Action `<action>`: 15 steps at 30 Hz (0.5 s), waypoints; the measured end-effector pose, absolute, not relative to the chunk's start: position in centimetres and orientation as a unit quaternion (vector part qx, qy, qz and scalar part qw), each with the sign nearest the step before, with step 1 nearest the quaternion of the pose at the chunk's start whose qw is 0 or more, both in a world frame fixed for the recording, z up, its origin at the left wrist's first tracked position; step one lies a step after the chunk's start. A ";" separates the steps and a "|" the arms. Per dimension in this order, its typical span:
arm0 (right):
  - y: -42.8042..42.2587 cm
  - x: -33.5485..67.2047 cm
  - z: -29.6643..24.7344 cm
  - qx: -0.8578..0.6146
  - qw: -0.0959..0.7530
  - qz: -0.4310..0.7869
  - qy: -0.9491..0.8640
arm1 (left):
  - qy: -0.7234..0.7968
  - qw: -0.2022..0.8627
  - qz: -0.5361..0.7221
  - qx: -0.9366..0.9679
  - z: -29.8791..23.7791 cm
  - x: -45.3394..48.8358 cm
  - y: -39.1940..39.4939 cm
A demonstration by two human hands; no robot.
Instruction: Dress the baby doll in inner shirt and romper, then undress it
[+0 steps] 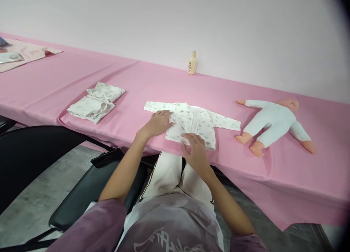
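Note:
A small white baby jacket point(203, 126) with a grey print lies spread flat before me, its sleeves stretched out to both sides and its front parted at the neck. My left hand point(158, 123) rests on the jacket's left side below the sleeve, fingers extended. Over the lower hem lies my right hand point(195, 150), its fingers apart and touching the cloth. To the right, a baby doll point(273, 120) in a white bodysuit lies with its feet toward me.
Folded printed baby clothes point(95, 102) lie to the left. A pump bottle point(192, 63) stands by the wall. At far left a pale pink cloth point(32, 52) carries other items. The pink-covered table point(131, 77) ends just before my lap; a black chair point(79, 193) stands at my left.

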State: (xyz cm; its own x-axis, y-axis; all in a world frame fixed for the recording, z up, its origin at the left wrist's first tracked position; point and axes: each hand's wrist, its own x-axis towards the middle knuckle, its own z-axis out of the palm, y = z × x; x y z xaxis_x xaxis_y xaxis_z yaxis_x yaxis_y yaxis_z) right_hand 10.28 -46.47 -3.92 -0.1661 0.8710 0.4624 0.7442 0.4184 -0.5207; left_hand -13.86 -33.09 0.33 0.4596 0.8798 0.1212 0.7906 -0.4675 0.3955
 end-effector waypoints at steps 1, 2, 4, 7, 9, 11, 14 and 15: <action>-46.2 10.8 -3.9 -0.563 0.369 0.070 -0.737 | 0.491 0.162 0.184 0.836 0.6 -13.1 -34.3; -46.0 11.3 -3.9 -0.593 0.365 0.052 -0.716 | 0.483 0.186 0.213 0.828 0.8 -12.2 -35.7; -45.4 12.1 -3.9 -0.640 0.338 0.027 -0.689 | 0.476 0.229 0.259 0.808 0.5 -10.3 -38.4; -44.5 12.6 -4.0 -0.671 0.291 0.029 -0.681 | 0.460 0.244 0.271 0.810 -0.7 -8.0 -41.3; -44.1 12.6 -4.1 -0.679 0.276 0.040 -0.679 | 0.464 0.235 0.257 0.814 -1.6 -7.5 -42.3; -43.7 12.6 -4.2 -0.682 0.278 0.047 -0.675 | 0.494 0.217 0.245 0.805 -2.3 -7.7 -42.6; -43.3 12.7 -4.3 -0.682 0.287 0.063 -0.670 | 0.530 0.193 0.236 0.792 -2.5 -8.8 -42.5; -43.2 12.7 -4.2 -0.682 0.285 0.070 -0.670 | 0.533 0.189 0.235 0.790 -2.5 -9.2 -42.4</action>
State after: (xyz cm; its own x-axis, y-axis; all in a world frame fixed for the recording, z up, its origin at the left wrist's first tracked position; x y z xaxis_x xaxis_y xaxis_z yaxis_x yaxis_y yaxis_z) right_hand 12.71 -43.19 -4.23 0.0914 0.9537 0.2867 0.8739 0.0612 -0.4822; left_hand -9.20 -42.41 -2.47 0.3211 0.9318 0.1691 0.7542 -0.3596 0.5494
